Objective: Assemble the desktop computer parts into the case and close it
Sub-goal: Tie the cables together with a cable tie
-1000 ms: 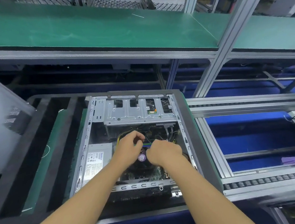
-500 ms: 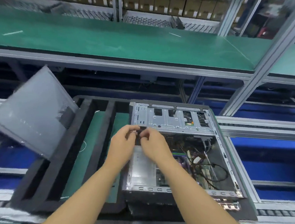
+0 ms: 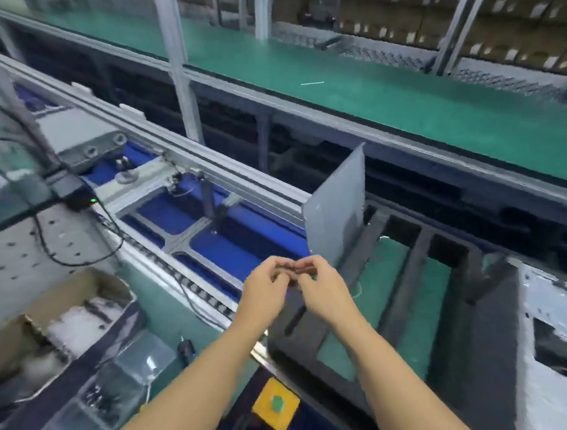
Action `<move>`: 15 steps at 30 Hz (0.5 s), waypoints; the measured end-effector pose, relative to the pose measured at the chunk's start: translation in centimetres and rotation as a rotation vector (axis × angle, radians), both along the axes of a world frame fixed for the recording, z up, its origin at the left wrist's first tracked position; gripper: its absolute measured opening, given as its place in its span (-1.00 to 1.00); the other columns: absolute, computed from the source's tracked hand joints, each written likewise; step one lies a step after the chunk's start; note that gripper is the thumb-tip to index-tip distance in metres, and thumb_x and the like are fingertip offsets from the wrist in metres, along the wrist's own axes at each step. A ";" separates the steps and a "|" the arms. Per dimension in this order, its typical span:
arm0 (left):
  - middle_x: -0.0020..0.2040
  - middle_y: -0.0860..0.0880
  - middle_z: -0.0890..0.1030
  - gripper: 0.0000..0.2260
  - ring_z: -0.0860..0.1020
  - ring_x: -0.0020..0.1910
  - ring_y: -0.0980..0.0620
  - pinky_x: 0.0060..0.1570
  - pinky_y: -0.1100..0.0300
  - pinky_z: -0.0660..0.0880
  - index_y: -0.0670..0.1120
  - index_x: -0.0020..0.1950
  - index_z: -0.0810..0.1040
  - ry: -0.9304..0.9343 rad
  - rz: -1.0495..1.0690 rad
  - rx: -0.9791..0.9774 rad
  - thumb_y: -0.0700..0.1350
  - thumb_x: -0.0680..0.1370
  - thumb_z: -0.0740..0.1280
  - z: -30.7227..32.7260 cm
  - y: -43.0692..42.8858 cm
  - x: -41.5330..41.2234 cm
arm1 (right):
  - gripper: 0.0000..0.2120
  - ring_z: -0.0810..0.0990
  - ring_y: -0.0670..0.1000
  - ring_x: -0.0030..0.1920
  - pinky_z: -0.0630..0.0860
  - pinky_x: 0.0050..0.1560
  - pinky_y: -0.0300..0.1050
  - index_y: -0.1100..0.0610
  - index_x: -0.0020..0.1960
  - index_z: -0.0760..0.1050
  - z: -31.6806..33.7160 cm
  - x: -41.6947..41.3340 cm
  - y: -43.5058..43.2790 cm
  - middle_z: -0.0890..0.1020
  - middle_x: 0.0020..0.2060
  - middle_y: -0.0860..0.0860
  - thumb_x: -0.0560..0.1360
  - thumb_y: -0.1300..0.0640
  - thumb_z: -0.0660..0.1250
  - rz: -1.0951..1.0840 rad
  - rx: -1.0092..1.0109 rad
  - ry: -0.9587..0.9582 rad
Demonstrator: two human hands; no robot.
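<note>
The left hand and the right hand meet in the air, and their curled fingertips pinch a small dark part, too blurry to name. The open computer case lies well off to the right on the black tray. A grey side panel stands behind the hands.

The side panel stands at the tray's left end, case at its right, cardboard box farther left.
</note>
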State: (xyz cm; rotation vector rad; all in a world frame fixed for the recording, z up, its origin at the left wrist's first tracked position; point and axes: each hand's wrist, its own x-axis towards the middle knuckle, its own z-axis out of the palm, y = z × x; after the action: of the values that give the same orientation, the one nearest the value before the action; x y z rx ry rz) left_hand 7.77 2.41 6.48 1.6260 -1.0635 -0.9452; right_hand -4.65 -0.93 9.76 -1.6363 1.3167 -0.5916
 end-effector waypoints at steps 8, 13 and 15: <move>-0.14 0.03 0.72 -0.67 0.67 -0.15 0.02 -0.15 0.18 0.50 0.03 -0.05 0.59 0.080 0.347 0.057 -0.36 0.51 0.17 -2.5 6.6 16.1 | -0.80 0.64 -0.01 -0.05 0.51 -0.14 -0.26 -0.01 0.05 0.47 -2.3 17.5 3.8 0.65 0.01 -0.08 0.57 0.27 0.22 0.221 0.132 -0.018; -0.09 0.04 0.65 -0.74 0.62 -0.06 0.00 -0.01 0.15 0.53 0.06 -0.08 0.53 0.050 0.707 0.011 -0.32 0.55 0.24 -1.3 11.0 24.6 | -0.75 0.66 0.06 0.01 0.59 0.06 0.02 -0.07 0.04 0.48 -1.4 26.8 7.2 0.64 0.03 -0.06 0.57 0.27 0.21 0.426 0.154 -0.114; -0.13 0.05 0.58 -0.85 0.58 -0.08 -0.06 -0.09 0.12 0.48 0.05 -0.06 0.46 0.081 0.960 -0.013 -0.21 0.55 0.31 -0.4 12.6 27.9 | -0.75 0.63 0.02 -0.10 0.58 -0.09 -0.07 -0.06 0.02 0.47 -0.6 30.5 8.3 0.63 0.01 -0.03 0.55 0.29 0.22 0.485 0.169 -0.165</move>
State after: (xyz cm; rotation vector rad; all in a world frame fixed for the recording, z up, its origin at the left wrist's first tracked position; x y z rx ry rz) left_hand 35.63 15.00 6.09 1.7753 -0.1438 -0.3401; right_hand 25.80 7.39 9.11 -1.6481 0.7854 -0.3027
